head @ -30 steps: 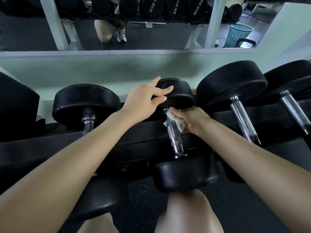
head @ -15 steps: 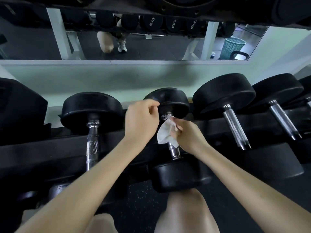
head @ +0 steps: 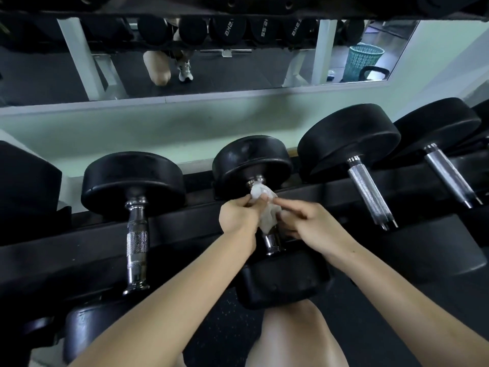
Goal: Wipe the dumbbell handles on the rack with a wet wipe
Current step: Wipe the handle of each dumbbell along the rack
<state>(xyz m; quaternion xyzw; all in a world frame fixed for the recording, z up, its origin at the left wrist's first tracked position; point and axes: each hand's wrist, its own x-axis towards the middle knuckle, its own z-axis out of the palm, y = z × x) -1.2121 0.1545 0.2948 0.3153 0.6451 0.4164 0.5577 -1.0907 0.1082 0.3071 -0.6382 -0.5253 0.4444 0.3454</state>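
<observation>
The middle handle (head: 272,241) is a stiff, slick chrome bar between heavy black heads, lying across the rack (head: 66,250); it should not shift under rubbing. Just beyond its bare near end, the left hand (head: 238,217) pinches the wet wipe (head: 258,193) from the handle's left. The right hand (head: 309,223) closes on it from the right, forefinger laid straight across. The wipe is light, limp and bunched over the handle's far end, best gripped wrapped round the bar. Either side of that handle, the left neighbour handle (head: 136,234) and right neighbour handle (head: 369,192) lie bare.
</observation>
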